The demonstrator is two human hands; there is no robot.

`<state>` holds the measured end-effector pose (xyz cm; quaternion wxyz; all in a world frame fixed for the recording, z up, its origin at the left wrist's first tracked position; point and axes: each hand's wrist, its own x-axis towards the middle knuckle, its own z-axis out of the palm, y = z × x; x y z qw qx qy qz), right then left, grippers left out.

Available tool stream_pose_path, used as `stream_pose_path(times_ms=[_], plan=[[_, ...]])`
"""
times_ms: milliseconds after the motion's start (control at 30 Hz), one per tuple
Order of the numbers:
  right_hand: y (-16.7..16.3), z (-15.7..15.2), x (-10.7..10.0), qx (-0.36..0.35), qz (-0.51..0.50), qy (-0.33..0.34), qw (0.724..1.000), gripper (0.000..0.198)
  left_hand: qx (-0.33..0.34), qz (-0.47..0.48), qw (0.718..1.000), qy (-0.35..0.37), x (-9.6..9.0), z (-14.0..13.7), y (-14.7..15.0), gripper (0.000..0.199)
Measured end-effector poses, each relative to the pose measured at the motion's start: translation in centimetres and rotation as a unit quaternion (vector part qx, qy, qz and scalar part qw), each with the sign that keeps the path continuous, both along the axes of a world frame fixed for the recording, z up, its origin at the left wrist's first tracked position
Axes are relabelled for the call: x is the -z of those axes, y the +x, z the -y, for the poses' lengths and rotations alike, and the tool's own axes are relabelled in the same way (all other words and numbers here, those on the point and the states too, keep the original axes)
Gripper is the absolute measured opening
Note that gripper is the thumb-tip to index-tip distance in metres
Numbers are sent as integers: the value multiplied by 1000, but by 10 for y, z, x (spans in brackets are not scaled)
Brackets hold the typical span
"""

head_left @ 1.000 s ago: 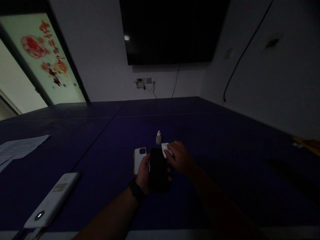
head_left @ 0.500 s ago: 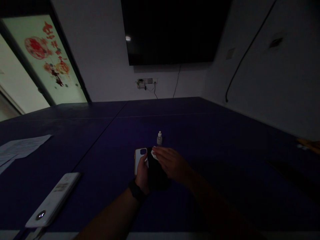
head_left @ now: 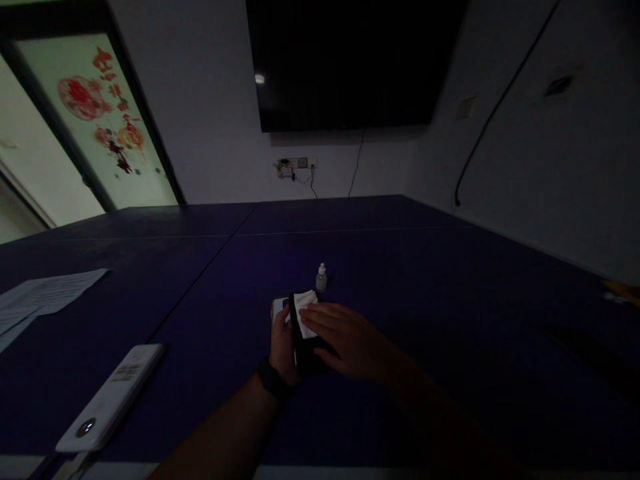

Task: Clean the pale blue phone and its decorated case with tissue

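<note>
My left hand, with a dark watch at its wrist, is closed round the left edge of a black phone, its thumb along the side. A white wipe lies spread over the phone's upper part. My right hand rests on the wipe, fingers stretched out flat and thumb apart below them. Partly hidden behind my left hand is what looks like a white phone case with a brownish rim and a dark camera cutout. Just beyond the phone stands a small clear bottle with a white dropper-like top.
A white power bank with a lit round display and a cable lies at the left front of the purple table. Printed papers are at the left edge. A dark flat object lies at right. A large screen hangs on the wall.
My right hand has flattened and shifted slightly down and to the right. The wipe, mostly hidden under its fingers before, now shows spread on the phone. My left hand keeps its hold.
</note>
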<state>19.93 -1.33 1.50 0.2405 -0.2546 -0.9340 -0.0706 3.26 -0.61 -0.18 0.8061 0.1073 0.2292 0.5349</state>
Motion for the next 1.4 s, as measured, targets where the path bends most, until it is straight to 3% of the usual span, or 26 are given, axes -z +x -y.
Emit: stream_pose_path(times_ms=[167,433,833,967,1133,1267,1400], plan=[[-2,3,-1,-8,32,-32,999,73,-15,-17,1000,-14,-1,2,2,37],[6,1,-6,45,-5,-12,999,47,24,-25,999,9,-4,6,1,45],[8,-5,-2,128,-40,-4,991,53,60,-61,996,-16,-4,5,-1,46],[1,-1,-2,95,-25,-23,995,63,39,-66,996,-38,-1,4,2,39],[-7,9,-4,37,16,-77,996,68,-8,-52,999,-9,2,0,2,34],[-1,7,-6,55,-8,-83,995,56,10,-76,997,-18,-1,-1,-2,37],[1,6,-6,67,-10,-72,995,62,20,-81,996,-21,-2,0,-4,42]])
